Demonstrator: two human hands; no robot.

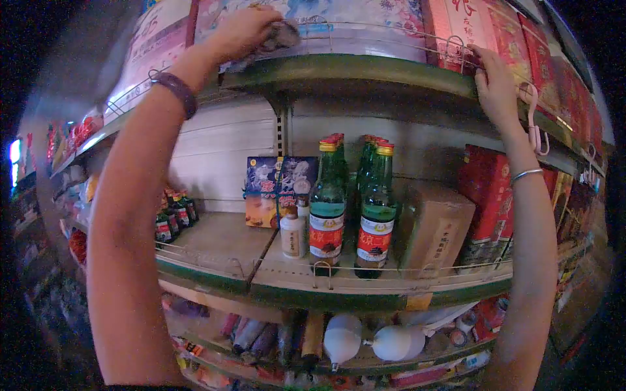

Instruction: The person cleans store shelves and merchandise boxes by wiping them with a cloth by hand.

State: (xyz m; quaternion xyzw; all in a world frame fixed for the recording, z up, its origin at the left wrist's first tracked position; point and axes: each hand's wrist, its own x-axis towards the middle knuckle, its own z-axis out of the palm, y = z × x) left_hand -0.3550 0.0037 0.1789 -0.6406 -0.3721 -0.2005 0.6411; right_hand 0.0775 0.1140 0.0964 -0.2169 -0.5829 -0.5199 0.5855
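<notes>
Held a gray rag (280, 36) in the left hand (251, 29), bunched up, with the fingers shut narrow around it. Reached high with that hand to the front of the top shelf (365, 68), right by the thin wire rail (462, 58). Had the right hand (499, 81) on the same shelf front, farther along, fingers bent by the wire and thumb spread a bit wide. Saw nothing held there, but could not tell how hard the fingers pressed.

Looked to be at the step of holding the rag up to the shelf front. Called for a firm hold on the rag and a soft touch near the wire, so as not to snag cloth or bump boxes.

Saw a big pale box (365, 36) behind the rag, and red boxes (505, 39) by the right hand. Spotted a pink hook (533, 120) just past the right wrist.

Saw green bottles (327, 202) on the shelf below, with a little white bottle (293, 234) beside them. Found a blue and orange box (261, 189) to the left, a brown box (440, 228) to the right, and white bulbs (342, 339) lower down.
</notes>
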